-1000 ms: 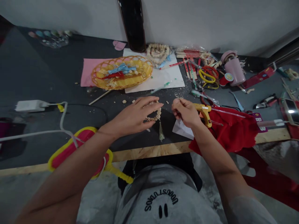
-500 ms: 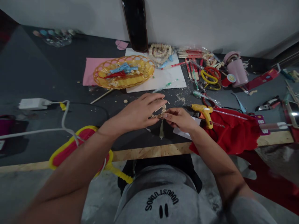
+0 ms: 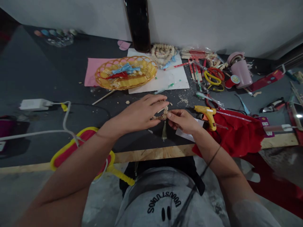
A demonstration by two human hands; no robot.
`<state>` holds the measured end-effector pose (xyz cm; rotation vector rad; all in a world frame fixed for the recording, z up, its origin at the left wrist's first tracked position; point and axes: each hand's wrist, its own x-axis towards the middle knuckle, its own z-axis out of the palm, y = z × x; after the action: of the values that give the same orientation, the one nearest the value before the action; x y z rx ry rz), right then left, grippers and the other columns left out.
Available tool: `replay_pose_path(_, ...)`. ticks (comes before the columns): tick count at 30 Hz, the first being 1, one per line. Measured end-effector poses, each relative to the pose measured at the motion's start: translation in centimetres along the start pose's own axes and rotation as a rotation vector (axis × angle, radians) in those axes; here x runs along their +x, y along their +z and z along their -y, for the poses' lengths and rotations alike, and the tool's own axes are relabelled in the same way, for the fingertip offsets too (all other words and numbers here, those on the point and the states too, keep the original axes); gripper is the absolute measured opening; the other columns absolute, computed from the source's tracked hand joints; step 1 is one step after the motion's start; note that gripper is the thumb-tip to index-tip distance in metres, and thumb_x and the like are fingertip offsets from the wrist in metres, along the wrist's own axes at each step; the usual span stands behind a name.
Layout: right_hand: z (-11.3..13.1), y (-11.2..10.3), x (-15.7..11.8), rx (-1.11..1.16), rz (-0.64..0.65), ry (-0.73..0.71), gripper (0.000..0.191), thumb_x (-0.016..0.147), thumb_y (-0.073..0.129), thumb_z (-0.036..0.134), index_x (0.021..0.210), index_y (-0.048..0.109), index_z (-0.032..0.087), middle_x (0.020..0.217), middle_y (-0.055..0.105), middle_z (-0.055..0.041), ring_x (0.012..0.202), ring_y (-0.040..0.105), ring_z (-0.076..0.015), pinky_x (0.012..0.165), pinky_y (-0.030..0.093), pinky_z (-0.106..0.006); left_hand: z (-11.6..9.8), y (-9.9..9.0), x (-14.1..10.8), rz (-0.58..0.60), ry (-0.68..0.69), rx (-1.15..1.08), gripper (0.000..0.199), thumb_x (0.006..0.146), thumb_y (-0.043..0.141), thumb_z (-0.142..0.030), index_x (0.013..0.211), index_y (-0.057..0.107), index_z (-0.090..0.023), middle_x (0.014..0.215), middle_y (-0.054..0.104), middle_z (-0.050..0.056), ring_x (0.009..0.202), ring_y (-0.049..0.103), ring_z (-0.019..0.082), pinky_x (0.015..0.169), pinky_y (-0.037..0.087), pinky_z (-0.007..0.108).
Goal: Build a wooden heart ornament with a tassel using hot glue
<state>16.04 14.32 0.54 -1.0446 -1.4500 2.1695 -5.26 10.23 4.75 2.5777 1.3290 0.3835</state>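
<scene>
A small ring of light tan, bead-like pieces (image 3: 165,111) lies between my two hands just above the dark tabletop. A greenish tassel (image 3: 164,132) hangs down from its near side. My left hand (image 3: 137,114) curls over the ring from the left, its fingers bent round the far edge and its thumb below. On the other side, my right hand (image 3: 183,121) pinches the ring's right edge between thumb and forefinger. Part of the ring is hidden under the left fingers. Close to my right hand lie a white paper (image 3: 186,135) and a yellow glue gun (image 3: 207,115).
Farther back stands a yellow basket (image 3: 100,80) with blue and red tassels, beside pale bead strings (image 3: 163,55). Scissors (image 3: 211,78), a pink cup (image 3: 241,72) and red cloth (image 3: 239,135) are at right. A white cable (image 3: 67,119) and a yellow-rimmed red object (image 3: 60,159) lie left.
My right thumb and fingers have shifted slightly right along the ring's edge. The left hand stays in place. A dark, blurred cord-like streak now crosses in front of my shirt and right forearm.
</scene>
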Motion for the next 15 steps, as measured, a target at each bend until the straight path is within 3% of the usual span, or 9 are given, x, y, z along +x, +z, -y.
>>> replay_pose_path(15, -0.27, 0.32, 0.26, 0.048, -0.036, -0.045, 0.045, 0.065, 0.081, 0.057, 0.075, 0.064, 0.016, 0.061, 0.056, 0.0056, 0.048, 0.044, -0.0044, 0.042, 0.034, -0.018, -0.62, -0.34, 0.74, 0.037, -0.025, 0.018, 0.053, 0.087, 0.06, -0.022, 0.139, 0.05, -0.014, 0.148, 0.046, 0.017, 0.135, 0.045, 0.032, 0.112, 0.04, 0.046)
